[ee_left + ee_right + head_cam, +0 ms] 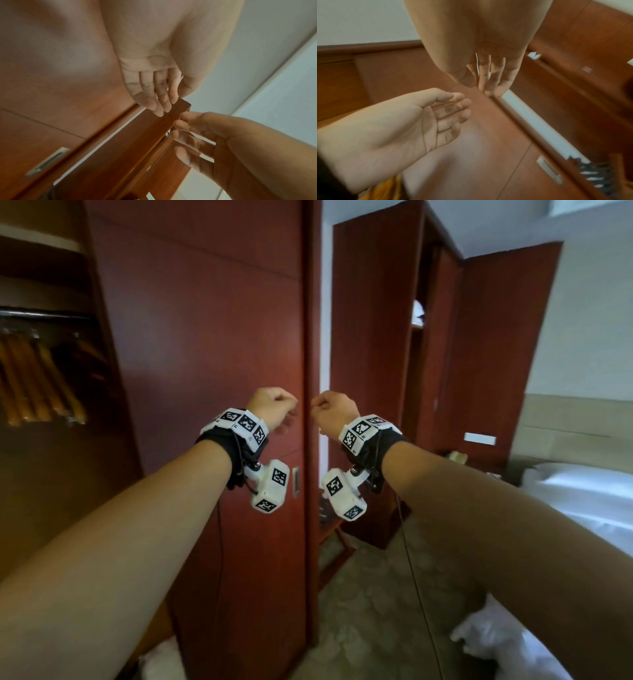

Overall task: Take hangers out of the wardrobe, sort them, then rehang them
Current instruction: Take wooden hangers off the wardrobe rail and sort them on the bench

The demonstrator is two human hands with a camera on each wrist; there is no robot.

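Before wardrobe door (212,337): both hands' fingers relaxed, empty; hangers (37,378) visible only from head.

No readable text; only black-and-white coded tags on the wrist bands (245,424).

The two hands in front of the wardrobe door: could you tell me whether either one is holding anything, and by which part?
Nothing is held. The left hand and the right hand are both empty, fingers loosely relaxed, raised before the wardrobe door.
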